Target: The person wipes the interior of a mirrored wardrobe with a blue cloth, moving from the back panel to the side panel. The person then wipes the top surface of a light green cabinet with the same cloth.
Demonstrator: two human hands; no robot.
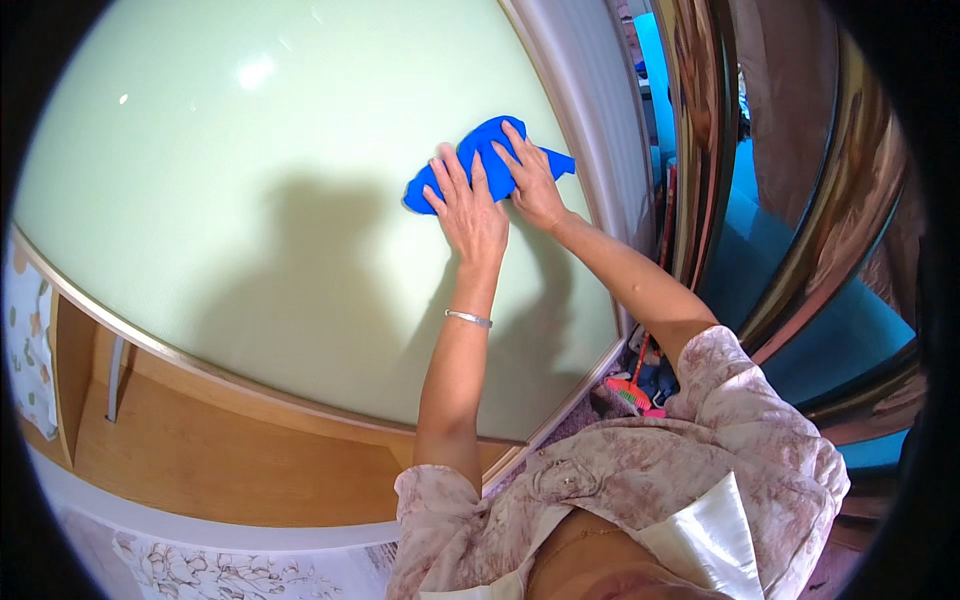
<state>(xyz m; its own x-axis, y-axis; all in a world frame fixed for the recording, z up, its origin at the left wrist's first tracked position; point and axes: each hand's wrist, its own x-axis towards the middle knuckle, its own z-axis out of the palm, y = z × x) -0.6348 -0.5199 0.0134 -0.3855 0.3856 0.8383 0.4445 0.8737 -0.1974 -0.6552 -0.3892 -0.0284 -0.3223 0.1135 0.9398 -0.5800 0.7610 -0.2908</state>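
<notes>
A blue cloth [480,139] lies folded and bunched against a broad pale green glossy panel [225,157], near the panel's right edge. My left hand [472,214] holds the cloth's left part to the surface with fingers spread; a silver bangle [469,318] circles that wrist. On the cloth's right part rests my right hand [536,187], its fingers bent over the fabric and the thumb side next to my left hand. One loose corner of the cloth sticks out to the right. My shadow falls across the panel below the hands.
A pale metallic frame [577,150] edges the panel. Below left is an open wooden compartment [225,457] with a metal rail [115,379]. Shiny brown and teal curtains [832,247] hang at the right. An orange-headed broom [628,391] stands by the panel's lower right corner.
</notes>
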